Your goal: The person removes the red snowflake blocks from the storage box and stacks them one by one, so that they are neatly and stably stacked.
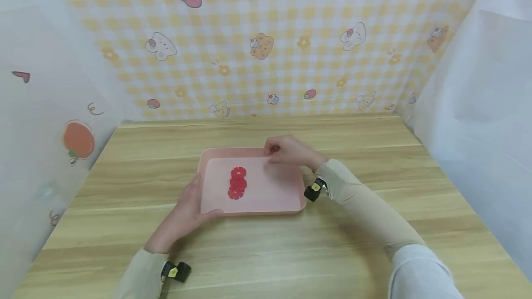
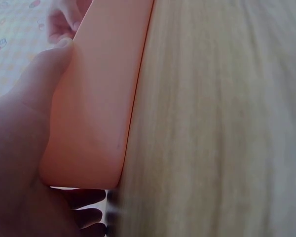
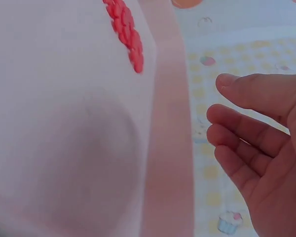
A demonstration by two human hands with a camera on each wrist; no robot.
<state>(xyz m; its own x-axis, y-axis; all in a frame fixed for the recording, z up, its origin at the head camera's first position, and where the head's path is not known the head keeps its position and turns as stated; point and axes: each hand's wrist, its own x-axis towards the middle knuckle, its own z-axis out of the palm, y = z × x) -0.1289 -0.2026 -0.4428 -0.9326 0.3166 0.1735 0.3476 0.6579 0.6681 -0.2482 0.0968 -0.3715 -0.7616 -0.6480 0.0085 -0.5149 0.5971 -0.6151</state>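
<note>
A shallow pink tray [image 1: 266,202] lies on the table. In its left half several flat red flower-shaped pieces [image 1: 238,182] overlap in a short row; the right wrist view also catches these red pieces [image 3: 124,29]. My left hand [image 1: 189,211] grips the tray's near left corner, thumb along the near wall and fingers round the left side. The left wrist view shows that hand [image 2: 24,128] against the pink wall [image 2: 96,108]. Over the tray's far right part hovers my right hand [image 1: 293,151]. Its fingers [image 3: 241,126] are loosely bent, thumb apart, with nothing between them.
The wood-grain table [image 1: 266,253] extends around the tray. Behind it hangs a yellow checked cloth [image 1: 291,73] with cartoon prints. White sheets close off the left side [image 1: 33,119] and the right side [image 1: 478,86].
</note>
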